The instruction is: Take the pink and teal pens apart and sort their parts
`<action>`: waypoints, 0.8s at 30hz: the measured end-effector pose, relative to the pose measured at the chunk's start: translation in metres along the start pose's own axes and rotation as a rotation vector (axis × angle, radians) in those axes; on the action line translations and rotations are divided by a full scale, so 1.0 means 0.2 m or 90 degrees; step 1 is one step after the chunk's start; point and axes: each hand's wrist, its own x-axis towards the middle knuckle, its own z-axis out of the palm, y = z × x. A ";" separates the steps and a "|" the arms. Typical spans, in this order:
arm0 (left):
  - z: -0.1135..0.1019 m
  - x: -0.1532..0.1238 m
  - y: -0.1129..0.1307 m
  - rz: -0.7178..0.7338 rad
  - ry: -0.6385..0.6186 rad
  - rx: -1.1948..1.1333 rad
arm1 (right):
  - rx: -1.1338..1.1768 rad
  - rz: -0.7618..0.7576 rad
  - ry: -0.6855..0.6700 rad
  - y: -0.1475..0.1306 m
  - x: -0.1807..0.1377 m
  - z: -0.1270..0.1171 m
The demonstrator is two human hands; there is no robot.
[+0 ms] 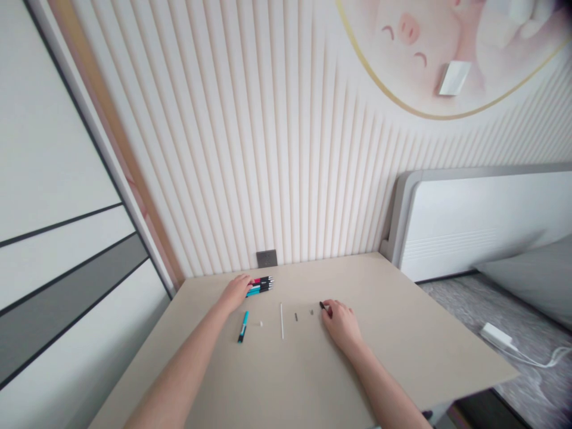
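Centre of frame, low: left hand (236,292) lies over the near end of a bundle of pens (263,286), red, teal & black barrels side by side, fingers curled & together. Can't tell if it's gripping or just resting on them. Bundle sits near the back edge of the pale beige surface (402,339), just below a dark wall socket (267,258).

Right hand (340,325) is well apart to the right, fingers pressed together, pinching a small black piece (322,305) at the fingertips; most of the piece is hidden.

Between the hands, a loose row on the surface, left to right: teal pen (243,326) lying alone, tilted, tip toward the lower left; small white bit (260,323); thin white rod (282,320); small dark piece (295,317); small grey piece (311,312).

So far: one pen out of the bundle & a few small parts laid out singly, w/ the rest of the pens still bunched under LH.

Around: ribbed cream wall panel across the upper frame, white wardrobe door (58,238) at left, bed headboard (469,226) at right, white power adapter (496,335) on the floor at lower right.
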 end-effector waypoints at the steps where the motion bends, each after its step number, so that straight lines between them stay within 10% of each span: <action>1: -0.01 0.00 0.00 -0.003 0.007 0.001 | -0.005 0.010 0.008 0.00 0.00 0.00; 15: -0.16 -0.38 0.21 0.065 0.153 -0.020 | -0.055 -0.015 0.048 0.01 -0.04 -0.02; 19: -0.12 -0.49 0.32 0.115 0.196 0.003 | 0.022 -0.155 0.151 -0.08 -0.06 -0.02; 24: -0.07 -0.58 0.43 0.276 0.194 0.057 | 0.159 -0.374 0.053 -0.30 -0.10 0.00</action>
